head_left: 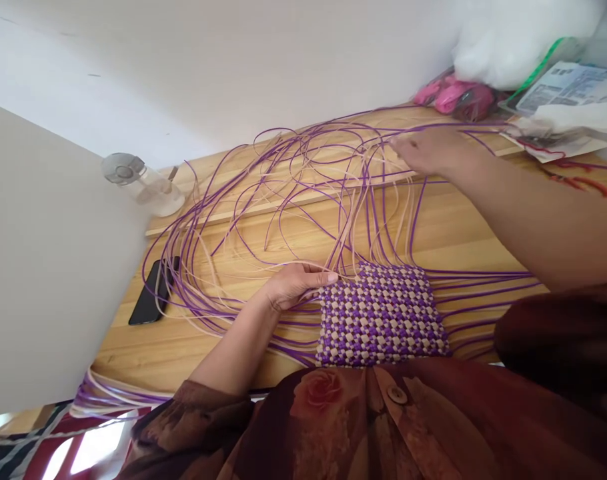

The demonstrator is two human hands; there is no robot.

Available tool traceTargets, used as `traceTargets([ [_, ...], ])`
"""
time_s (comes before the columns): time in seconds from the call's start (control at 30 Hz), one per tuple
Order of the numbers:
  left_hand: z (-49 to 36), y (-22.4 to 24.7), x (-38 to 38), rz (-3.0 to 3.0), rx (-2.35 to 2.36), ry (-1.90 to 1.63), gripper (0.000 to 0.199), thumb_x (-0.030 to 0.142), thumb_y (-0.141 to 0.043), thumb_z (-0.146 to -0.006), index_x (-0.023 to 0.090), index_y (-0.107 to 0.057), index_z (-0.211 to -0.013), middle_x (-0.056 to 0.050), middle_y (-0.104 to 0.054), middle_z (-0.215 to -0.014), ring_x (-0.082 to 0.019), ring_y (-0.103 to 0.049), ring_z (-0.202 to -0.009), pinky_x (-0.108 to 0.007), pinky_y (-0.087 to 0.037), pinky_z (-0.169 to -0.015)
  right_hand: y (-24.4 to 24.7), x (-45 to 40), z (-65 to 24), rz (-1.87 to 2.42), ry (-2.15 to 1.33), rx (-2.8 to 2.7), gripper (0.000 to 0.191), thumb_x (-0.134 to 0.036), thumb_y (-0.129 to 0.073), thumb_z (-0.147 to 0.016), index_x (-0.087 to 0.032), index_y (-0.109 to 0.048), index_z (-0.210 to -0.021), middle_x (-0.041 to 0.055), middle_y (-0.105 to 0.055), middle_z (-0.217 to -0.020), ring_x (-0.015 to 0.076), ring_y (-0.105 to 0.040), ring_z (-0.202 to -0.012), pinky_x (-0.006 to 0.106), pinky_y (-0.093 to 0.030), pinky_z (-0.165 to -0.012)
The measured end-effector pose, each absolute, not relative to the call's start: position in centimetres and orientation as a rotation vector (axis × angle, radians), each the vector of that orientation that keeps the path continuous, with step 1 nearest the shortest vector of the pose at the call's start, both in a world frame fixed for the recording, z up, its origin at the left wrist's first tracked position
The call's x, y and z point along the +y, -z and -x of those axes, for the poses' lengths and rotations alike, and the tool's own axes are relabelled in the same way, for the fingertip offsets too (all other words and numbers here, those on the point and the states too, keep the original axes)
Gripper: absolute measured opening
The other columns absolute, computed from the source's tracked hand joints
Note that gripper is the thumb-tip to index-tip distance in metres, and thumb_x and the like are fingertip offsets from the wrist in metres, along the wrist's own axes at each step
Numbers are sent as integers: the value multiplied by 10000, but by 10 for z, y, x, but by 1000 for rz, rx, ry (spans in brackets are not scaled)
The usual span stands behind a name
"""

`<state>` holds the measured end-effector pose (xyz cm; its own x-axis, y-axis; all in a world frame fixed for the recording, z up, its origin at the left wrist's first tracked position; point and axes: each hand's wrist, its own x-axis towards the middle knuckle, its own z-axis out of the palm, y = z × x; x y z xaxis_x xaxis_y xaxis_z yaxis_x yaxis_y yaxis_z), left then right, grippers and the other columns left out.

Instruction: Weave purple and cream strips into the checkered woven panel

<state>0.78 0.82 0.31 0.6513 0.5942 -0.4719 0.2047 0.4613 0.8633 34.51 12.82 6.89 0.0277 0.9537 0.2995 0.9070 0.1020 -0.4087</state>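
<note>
A woven mat (378,317) in purple and beige checks lies on the table by my body, its long loose strands (213,207) running out on several sides. With thumb and fingers, my left hand (296,283) pinches the mat's upper left edge, where strands come out. My right hand (423,152) is stretched to the back of the table, away from the mat. Its fingers are closed at a strand among the tangle; blur hides which colour it is.
A black phone (156,290) lies under strands at the left. A clear jug (146,187) stands by the wall. Red-handled pliers (578,183), papers (573,90), a pink bundle (456,97) and a white bag (518,40) are at the right. A raised wooden ledge (223,217) crosses the table.
</note>
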Motion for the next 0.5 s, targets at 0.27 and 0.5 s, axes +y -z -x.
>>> traceTargets([
  [0.27, -15, -3, 7, -1102, 853, -118, 384, 414, -846, -603, 132, -774, -853, -43, -687, -682, -96, -508, -549, -244, -376, -561, -39, -57, -238, 1389, -763, -2085, 197, -359, -581, -890, -197, -688, -923, -6, -663, -752, 105, -587, -656, 233, -423, -604],
  [0.5, -31, -1, 3, -1519, 900, -273, 297, 285, -773, -657, 207, -778, -943, -24, -743, -943, -207, -628, -928, -312, -435, -889, 12, -84, -216, 1421, -613, -1869, 333, -176, -578, -837, -153, -618, -1167, 55, -635, -904, 131, -559, -725, 271, -454, -683],
])
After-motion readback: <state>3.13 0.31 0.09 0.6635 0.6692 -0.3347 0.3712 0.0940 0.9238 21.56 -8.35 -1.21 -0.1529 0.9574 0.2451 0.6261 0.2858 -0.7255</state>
